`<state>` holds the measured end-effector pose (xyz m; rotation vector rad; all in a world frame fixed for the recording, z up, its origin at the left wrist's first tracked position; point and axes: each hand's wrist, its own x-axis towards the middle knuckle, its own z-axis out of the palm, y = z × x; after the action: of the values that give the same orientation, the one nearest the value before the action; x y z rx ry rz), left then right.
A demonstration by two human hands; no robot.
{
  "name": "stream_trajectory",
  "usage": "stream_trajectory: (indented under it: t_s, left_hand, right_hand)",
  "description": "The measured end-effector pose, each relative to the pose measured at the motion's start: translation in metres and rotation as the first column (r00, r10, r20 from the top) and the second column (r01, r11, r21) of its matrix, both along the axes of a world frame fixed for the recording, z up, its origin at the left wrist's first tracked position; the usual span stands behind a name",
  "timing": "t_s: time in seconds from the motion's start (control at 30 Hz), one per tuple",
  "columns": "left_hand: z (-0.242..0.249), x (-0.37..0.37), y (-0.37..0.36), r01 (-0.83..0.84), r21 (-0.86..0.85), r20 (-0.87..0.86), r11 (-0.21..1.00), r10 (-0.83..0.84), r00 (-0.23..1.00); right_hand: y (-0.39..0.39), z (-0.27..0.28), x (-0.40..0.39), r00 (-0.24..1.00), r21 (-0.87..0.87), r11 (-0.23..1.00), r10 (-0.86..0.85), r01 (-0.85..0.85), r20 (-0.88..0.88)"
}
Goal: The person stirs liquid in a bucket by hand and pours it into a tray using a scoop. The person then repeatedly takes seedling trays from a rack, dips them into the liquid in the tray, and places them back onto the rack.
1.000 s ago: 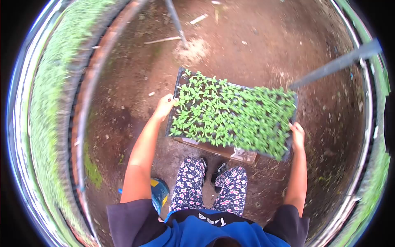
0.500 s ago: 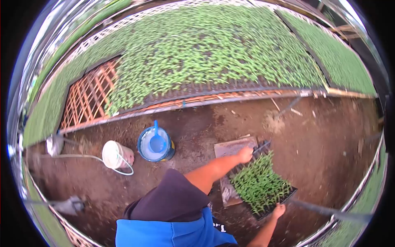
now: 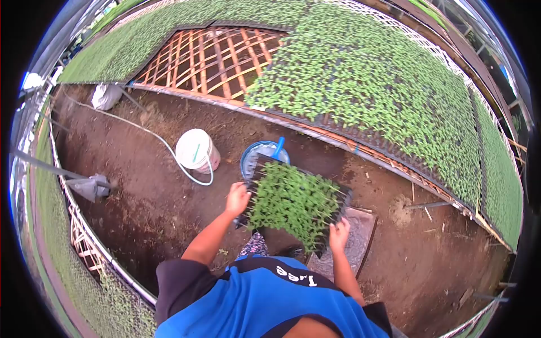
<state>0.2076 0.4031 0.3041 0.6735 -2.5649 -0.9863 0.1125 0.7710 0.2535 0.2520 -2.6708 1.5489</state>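
A black seedling tray [image 3: 345, 197] full of young green seedlings [image 3: 293, 200] is held in front of my body. My left hand [image 3: 238, 199] grips its left edge, fingers closed on the rim. On the lower right edge, my right hand [image 3: 339, 234] holds the tray, its fingertips at the rim. Behind the tray's far corner stands a blue bucket [image 3: 245, 163], partly covered, with the handle of a blue dipper [image 3: 279, 147] sticking up. A flat, muddy board [image 3: 360, 234] lies on the ground beneath the right side of the tray.
A white bucket [image 3: 193, 147] with a pale hose [image 3: 163, 141] across it stands left of the blue bucket. Ahead, a long bench carries many seedlings [image 3: 383, 96], with bare wooden lattice [image 3: 217, 62] at its left. Slanting poles [image 3: 42, 163] and a grey bag [image 3: 90, 187] are at left.
The seedling tray has been lifted off the board and carried left, to in front of my body near the blue bucket. My view has turned left, showing more of the bare lattice.
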Motion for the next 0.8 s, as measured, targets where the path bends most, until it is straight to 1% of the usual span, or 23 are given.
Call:
stream_trajectory:
  t_s: [0.03, 0.07, 0.1, 0.13, 0.17, 0.2, 0.23, 0.3, 0.33, 0.37, 0.4, 0.43, 0.47, 0.5, 0.53, 0.57, 0.6, 0.63, 0.67, 0.7, 0.73, 0.77, 0.8]
  left_hand:
    - [0.009, 0.026, -0.026, -0.116, 0.024, 0.002, 0.993, 0.116, 0.993]
    - [0.016, 0.054, -0.051, -0.228, 0.046, 0.007, 0.973, 0.228, 0.974]
    - [0.021, 0.082, -0.076, -0.293, -0.05, -0.011, 0.955, 0.293, 0.956]
    - [0.026, 0.109, -0.098, -0.353, -0.145, -0.036, 0.924, 0.352, 0.935]
    - [0.034, 0.132, -0.117, -0.427, -0.165, -0.052, 0.889, 0.425, 0.904]
    - [0.045, 0.154, -0.131, -0.496, -0.184, -0.064, 0.849, 0.493, 0.868]
    - [0.057, 0.172, -0.143, -0.569, -0.187, -0.092, 0.801, 0.563, 0.821]
    - [0.078, 0.198, -0.166, -0.696, -0.163, -0.121, 0.699, 0.686, 0.717]
    - [0.087, 0.208, -0.176, -0.749, -0.139, -0.122, 0.648, 0.74, 0.662]
    - [0.094, 0.217, -0.185, -0.777, -0.152, -0.158, 0.611, 0.761, 0.629]
    - [0.111, 0.215, -0.186, -0.836, -0.065, -0.13, 0.544, 0.826, 0.548]
    - [0.106, 0.223, -0.198, -0.85, -0.033, -0.165, 0.526, 0.836, 0.523]
    - [0.101, 0.23, -0.21, -0.862, 0.001, -0.201, 0.507, 0.844, 0.496]
    - [0.103, 0.229, -0.22, -0.855, 0.15, -0.194, 0.496, 0.863, 0.467]
    - [0.107, 0.22, -0.226, -0.816, 0.189, -0.283, 0.547, 0.826, 0.488]
    - [0.126, 0.2, -0.223, -0.794, 0.301, -0.303, 0.528, 0.843, 0.445]
    - [0.145, 0.173, -0.221, -0.759, 0.409, -0.319, 0.506, 0.859, 0.401]
    - [0.148, 0.154, -0.227, -0.715, 0.445, -0.396, 0.539, 0.835, 0.383]
    - [0.151, 0.133, -0.233, -0.669, 0.475, -0.466, 0.571, 0.809, 0.36]
    - [0.169, 0.102, -0.23, -0.649, 0.536, -0.469, 0.54, 0.83, 0.302]
    - [0.175, 0.075, -0.233, -0.555, 0.606, -0.517, 0.57, 0.812, 0.269]
    - [0.17, 0.054, -0.244, -0.527, 0.61, -0.532, 0.592, 0.799, 0.28]
    - [0.163, 0.033, -0.254, -0.498, 0.613, -0.549, 0.613, 0.784, 0.288]
  right_hand:
    - [-0.041, 0.009, -0.009, 0.993, 0.042, 0.992, 0.117, -0.116, -0.027]
    - [-0.083, 0.02, -0.015, 0.98, 0.0, 0.98, 0.198, -0.198, 0.011]
    - [-0.122, 0.03, -0.021, 0.957, -0.044, 0.956, 0.291, -0.29, 0.014]
    - [-0.16, 0.048, -0.024, 0.926, -0.048, 0.929, 0.37, -0.367, 0.076]
    - [-0.198, 0.04, -0.029, 0.889, -0.074, 0.886, 0.456, -0.458, -0.039]
    - [-0.235, 0.058, -0.028, 0.859, -0.111, 0.855, 0.511, -0.507, 0.014]
    - [-0.27, 0.059, -0.03, 0.815, -0.07, 0.813, 0.572, -0.578, -0.09]
    - [-0.337, 0.078, -0.032, 0.751, -0.153, 0.744, 0.66, -0.651, 0.013]
    - [-0.366, 0.087, -0.034, 0.743, -0.158, 0.732, 0.669, -0.662, -0.013]
    - [-0.395, 0.09, -0.038, 0.729, -0.164, 0.714, 0.682, -0.68, -0.058]
    - [-0.418, 0.109, -0.045, 0.699, -0.175, 0.682, 0.714, -0.71, -0.053]
    - [-0.439, 0.125, -0.054, 0.686, -0.156, 0.675, 0.727, -0.721, -0.022]
    - [-0.46, 0.137, -0.066, 0.666, -0.125, 0.657, 0.743, -0.744, -0.063]
    - [-0.479, 0.155, -0.079, 0.673, -0.091, 0.667, 0.731, -0.739, -0.109]
    - [-0.492, 0.182, -0.094, 0.664, -0.096, 0.657, 0.743, -0.748, -0.087]
    - [-0.507, 0.199, -0.112, 0.66, -0.092, 0.654, 0.745, -0.751, -0.096]
    - [-0.514, 0.23, -0.129, 0.651, -0.102, 0.643, 0.748, -0.759, -0.13]
    - [-0.534, 0.228, -0.158, 0.661, -0.128, 0.655, 0.699, -0.745, -0.272]
    - [-0.547, 0.245, -0.185, 0.664, -0.064, 0.674, 0.701, -0.736, -0.26]
    - [-0.558, 0.261, -0.215, 0.624, -0.011, 0.687, 0.653, -0.726, -0.43]
    - [-0.56, 0.286, -0.237, 0.652, -0.086, 0.699, 0.606, -0.71, -0.455]
    - [-0.575, 0.293, -0.271, 0.682, -0.059, 0.736, 0.59, -0.674, -0.433]
    - [-0.581, 0.312, -0.298, 0.659, -0.003, 0.75, 0.579, -0.661, -0.48]
